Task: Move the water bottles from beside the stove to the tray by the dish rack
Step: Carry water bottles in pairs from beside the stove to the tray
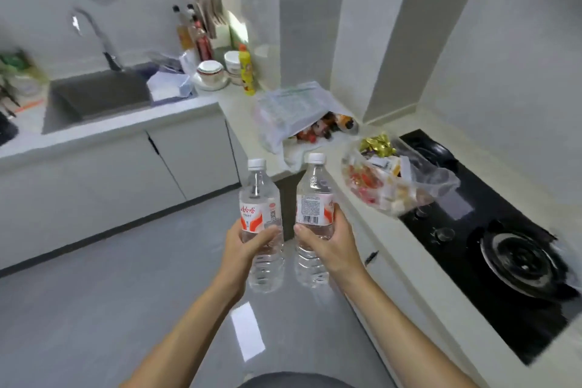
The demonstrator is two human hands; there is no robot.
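Left hand: the left hand (244,244) is wrapped around the lower middle of the left water bottle (261,224), thumb across the front just below the label.
Right hand: the right hand (327,238) is clasped around the right water bottle (313,220) at about the same height, thumb in front, fingers behind.
Bottles: both are clear plastic with white caps and red-and-white labels, held upright and side by side over the grey floor (110,309), close together but apart; neither rests on anything.
Position: the bottles hang in the air in front of the corner of the table (239,104), just off its edge.
Stove: a black gas stove (491,239) is set into the table on the right, well apart from the bottles.
Bags: a clear bag of snacks (393,179) lies partly over the stove's near-left edge; a white plastic bag (293,113) with bottles spilling from its mouth lies further along the table.
Sink side: a dark sink (100,94) with a curved tap (94,35) sits on the left run of the table.
Tray: a pale tray (170,86) stands just right of the sink.
Nearby: white bowls (211,71) and a yellow bottle (247,71) stand right of the tray; blurred here.
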